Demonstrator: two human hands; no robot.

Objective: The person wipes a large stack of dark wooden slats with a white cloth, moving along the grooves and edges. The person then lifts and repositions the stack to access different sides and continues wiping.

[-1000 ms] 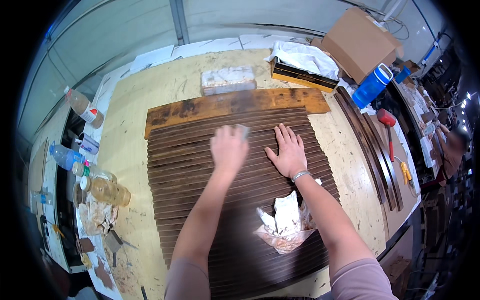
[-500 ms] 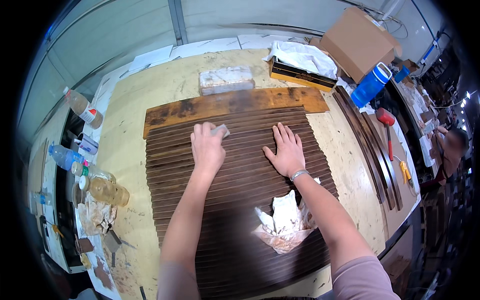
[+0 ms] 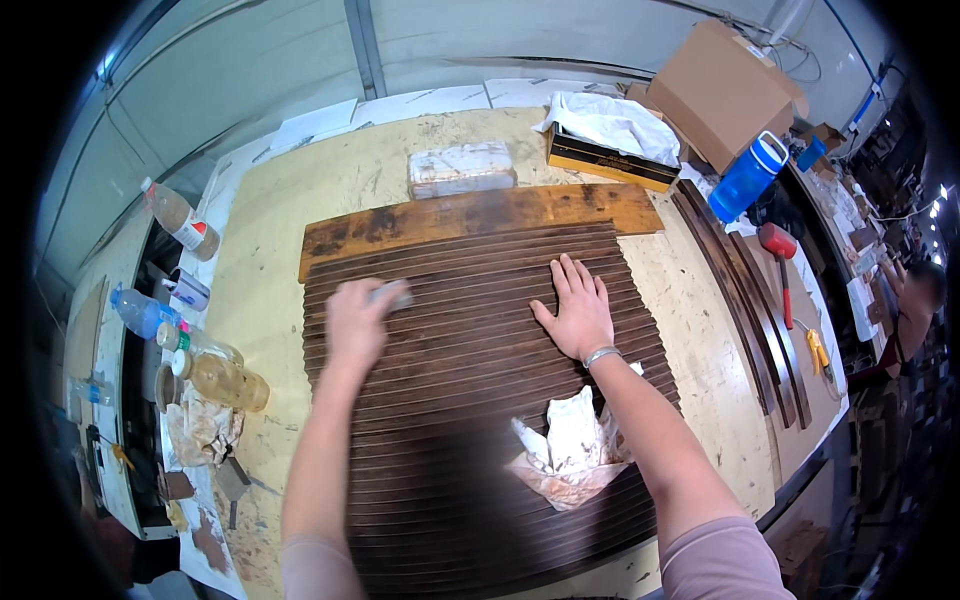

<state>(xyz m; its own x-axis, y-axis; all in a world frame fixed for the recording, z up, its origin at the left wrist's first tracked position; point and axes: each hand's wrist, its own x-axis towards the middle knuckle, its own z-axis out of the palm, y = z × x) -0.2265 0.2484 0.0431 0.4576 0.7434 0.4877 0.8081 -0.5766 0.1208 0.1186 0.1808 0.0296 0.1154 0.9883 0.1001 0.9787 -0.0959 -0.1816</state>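
Note:
A dark brown ridged wooden panel (image 3: 450, 380) lies flat in front of me, its slats running left to right. Near its left edge my left hand (image 3: 357, 322) is closed around a small grey pad (image 3: 392, 295), perhaps a sanding pad, which rests against the slats. My right hand (image 3: 577, 312) lies flat on the panel's right side, fingers spread, holding nothing. A crumpled white cloth (image 3: 575, 440) with brown stains sits on the panel under my right forearm.
A stained board (image 3: 400, 220) borders the panel's far edge, with a wrapped block (image 3: 460, 168) behind it. Bottles (image 3: 228, 383) and a rag (image 3: 200, 428) stand left. Dark strips (image 3: 735, 300), a red mallet (image 3: 778, 242), a blue bottle (image 3: 748, 178) and boxes (image 3: 610, 160) are right; a person (image 3: 915, 300) works beyond.
My left hand has slid left and a little nearer across the slats with the grey pad. My right hand stays flat on the panel. The whole view has shifted slightly.

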